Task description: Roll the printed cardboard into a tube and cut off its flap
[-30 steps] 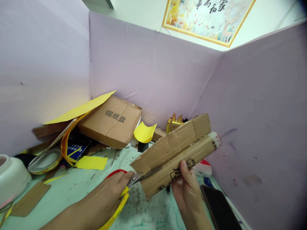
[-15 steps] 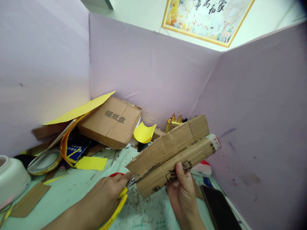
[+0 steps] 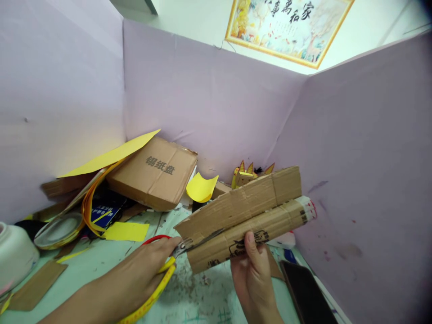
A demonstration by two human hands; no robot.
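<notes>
Gripping the cardboard strip (image 3: 246, 216) from below, your right hand (image 3: 253, 274) lifts it clear of the table's (image 3: 199, 297) near edge, so your left hand (image 3: 141, 274), closed around the scissors (image 3: 182, 247), can slice lengthwise.

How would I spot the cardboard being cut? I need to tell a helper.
Start at the lilac partition's right wall; just before it, the right hand holds up a long cardboard strip. Scissors in the left hand bite its left end, unlike the flat printed box behind.
</notes>
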